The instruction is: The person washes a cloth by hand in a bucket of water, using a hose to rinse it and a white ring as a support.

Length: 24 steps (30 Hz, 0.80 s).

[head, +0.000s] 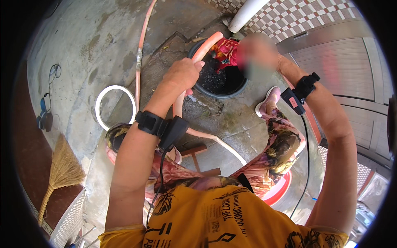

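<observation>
My left hand is closed around a pinkish-orange hose, whose end points up over a dark round tub. Bubbly water lies in the tub. Red patterned cloth hangs over the tub's far side and reaches toward my right hand. That hand is blurred, so its fingers and their hold on the cloth cannot be made out. From below my left hand, the hose runs down between my legs.
A white ring lies on the wet concrete floor at left, beside another hose stretch. A straw broom is at far left. A white pipe and metal door border the tub area. A red-rimmed basin sits by my right leg.
</observation>
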{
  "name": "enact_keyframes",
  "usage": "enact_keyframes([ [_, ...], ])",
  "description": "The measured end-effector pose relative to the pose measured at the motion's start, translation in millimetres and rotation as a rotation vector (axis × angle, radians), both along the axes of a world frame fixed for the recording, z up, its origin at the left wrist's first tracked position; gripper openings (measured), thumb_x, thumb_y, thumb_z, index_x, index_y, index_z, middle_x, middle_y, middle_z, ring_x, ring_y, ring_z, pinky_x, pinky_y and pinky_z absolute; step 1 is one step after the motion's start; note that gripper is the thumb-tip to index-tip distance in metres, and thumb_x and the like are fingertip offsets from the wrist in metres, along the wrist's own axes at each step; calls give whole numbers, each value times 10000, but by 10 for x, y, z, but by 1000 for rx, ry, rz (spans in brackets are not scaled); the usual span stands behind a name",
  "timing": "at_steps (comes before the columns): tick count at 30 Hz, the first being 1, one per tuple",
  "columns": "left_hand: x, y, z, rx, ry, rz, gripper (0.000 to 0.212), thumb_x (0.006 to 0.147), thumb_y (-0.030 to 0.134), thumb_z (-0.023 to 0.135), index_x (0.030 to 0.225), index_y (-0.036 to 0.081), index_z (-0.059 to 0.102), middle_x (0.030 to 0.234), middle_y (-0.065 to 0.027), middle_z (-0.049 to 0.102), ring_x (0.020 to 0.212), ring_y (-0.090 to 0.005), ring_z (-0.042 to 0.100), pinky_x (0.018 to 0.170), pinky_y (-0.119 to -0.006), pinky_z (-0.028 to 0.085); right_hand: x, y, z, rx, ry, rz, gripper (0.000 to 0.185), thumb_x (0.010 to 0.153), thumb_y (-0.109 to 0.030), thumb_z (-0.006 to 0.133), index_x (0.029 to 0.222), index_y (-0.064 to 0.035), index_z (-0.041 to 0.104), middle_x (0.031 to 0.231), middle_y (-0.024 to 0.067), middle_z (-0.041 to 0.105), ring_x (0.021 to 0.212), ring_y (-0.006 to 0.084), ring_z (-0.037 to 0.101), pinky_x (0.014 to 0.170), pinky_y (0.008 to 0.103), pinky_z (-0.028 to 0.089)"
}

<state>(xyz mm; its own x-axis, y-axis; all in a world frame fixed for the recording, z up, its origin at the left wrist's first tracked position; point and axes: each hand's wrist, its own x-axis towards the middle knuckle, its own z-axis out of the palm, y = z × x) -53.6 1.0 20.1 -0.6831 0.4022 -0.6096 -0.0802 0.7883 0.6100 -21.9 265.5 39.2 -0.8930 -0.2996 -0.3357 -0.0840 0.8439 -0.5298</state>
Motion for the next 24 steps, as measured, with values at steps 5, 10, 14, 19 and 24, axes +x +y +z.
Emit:
enact_keyframes([
  [5,-10,15,-64,-64,8,-44,495,983,387,443,982,-65,644,655,-184,654,487,-270,644,529,-392,542,-25,-236,-732,213,150,-25,259,815,-137,580,1058,-80,648,952,180,664,938,359,622,824,414,489],
  [10,-68,112,-260,-15,-44,-71,488,979,382,471,947,-98,553,661,-216,610,458,-301,627,425,-380,514,-382,-135,-2778,463,-331,103,338,780,-190,649,1110,-121,679,1077,141,677,1017,329,642,863,382,523],
  [14,4,-91,-625,-78,182,-85,481,972,370,481,992,-108,533,705,-268,621,539,-358,645,506,-430,528,-399,-688,-2989,464,-606,208,452,710,-173,716,1150,-83,666,1150,170,650,1092,303,620,855,416,528],
  [19,55,-26,-728,-153,212,-175,504,962,293,480,1250,-110,383,791,-314,625,775,-460,635,710,-513,497,-157,-552,-3256,561,-583,304,527,673,-168,731,1181,-54,646,1181,181,632,1089,286,614,821,437,527],
  [24,82,134,-929,-196,181,-196,630,945,259,500,1409,-70,230,901,-318,636,862,-468,629,782,-528,481,-38,-75,-2946,108,-452,115,476,701,-173,712,1146,-18,649,1127,151,658,952,264,645,801,370,516],
])
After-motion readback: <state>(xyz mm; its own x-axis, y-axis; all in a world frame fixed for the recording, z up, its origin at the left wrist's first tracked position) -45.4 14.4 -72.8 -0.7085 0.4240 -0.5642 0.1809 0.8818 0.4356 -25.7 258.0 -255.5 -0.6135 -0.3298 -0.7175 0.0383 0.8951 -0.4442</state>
